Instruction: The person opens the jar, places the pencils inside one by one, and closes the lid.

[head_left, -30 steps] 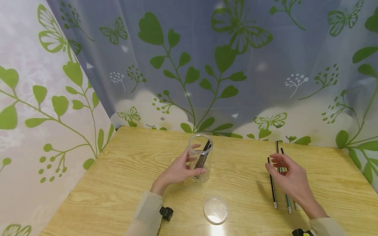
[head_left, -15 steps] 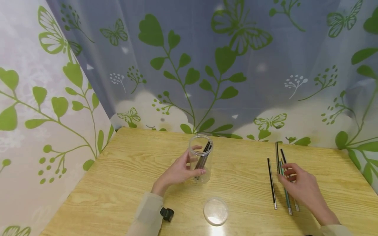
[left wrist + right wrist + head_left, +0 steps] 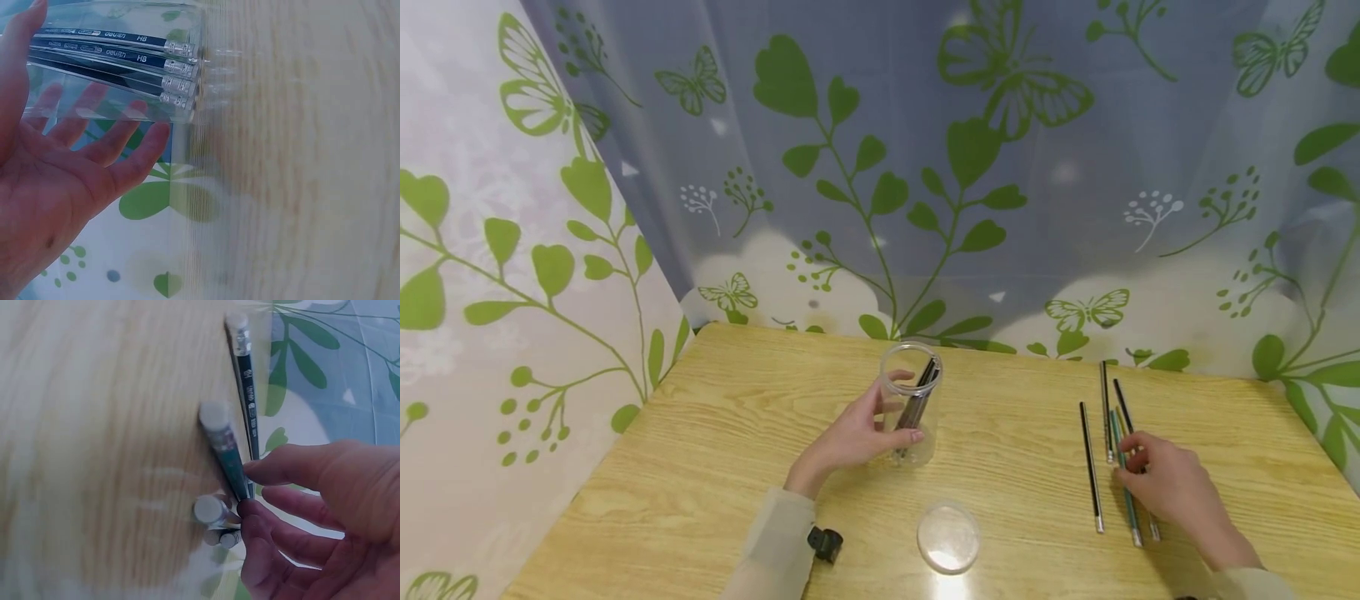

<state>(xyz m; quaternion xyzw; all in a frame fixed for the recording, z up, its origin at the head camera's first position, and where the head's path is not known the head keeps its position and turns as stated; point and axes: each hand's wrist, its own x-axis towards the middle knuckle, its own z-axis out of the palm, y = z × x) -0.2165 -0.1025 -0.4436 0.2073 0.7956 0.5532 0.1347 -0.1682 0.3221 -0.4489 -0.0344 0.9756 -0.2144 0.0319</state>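
Observation:
My left hand (image 3: 846,437) holds a clear plastic jar (image 3: 928,450) round its side, thumb in front and fingers behind. Inside lean several dark pencils (image 3: 119,57), their metal-banded ends at the jar's bottom in the left wrist view. On the right, my right hand (image 3: 1172,479) is low over a loose group of pencils. Its thumb and forefinger pinch a green pencil (image 3: 228,453), whose white eraser end points toward me. A black pencil (image 3: 1092,467) lies apart to the left of this group. Other dark pencils (image 3: 1106,408) lie behind and beside the green one, partly hidden by the hand.
A round clear lid (image 3: 949,537) lies flat on the wooden table (image 3: 700,500), in front of the jar. A patterned curtain (image 3: 865,167) hangs along the table's back edge, and another stretch of it is at the left.
My right hand has come down and toward me, from above the pencils to the green pencil, and its fingers have closed in. The left hand and jar stay in place.

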